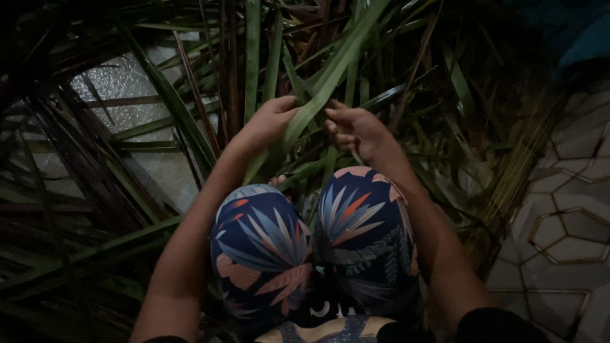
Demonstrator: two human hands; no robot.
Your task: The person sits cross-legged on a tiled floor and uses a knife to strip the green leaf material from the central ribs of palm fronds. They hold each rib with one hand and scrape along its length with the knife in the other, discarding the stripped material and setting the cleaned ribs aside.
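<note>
Between left hand [272, 117] and right hand [356, 127]: green leaf strip [330, 76], both grips pinching.

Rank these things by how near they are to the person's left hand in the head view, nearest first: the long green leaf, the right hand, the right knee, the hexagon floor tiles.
1. Long green leaf: held in the left hand.
2. Right hand: just beside it, across the leaf.
3. Right knee: lower, toward the person.
4. Hexagon floor tiles: far right edge.

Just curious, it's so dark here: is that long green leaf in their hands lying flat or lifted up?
Lifted. Both hands, left hand and right hand, grip the long green leaf above the leaf pile.
</note>
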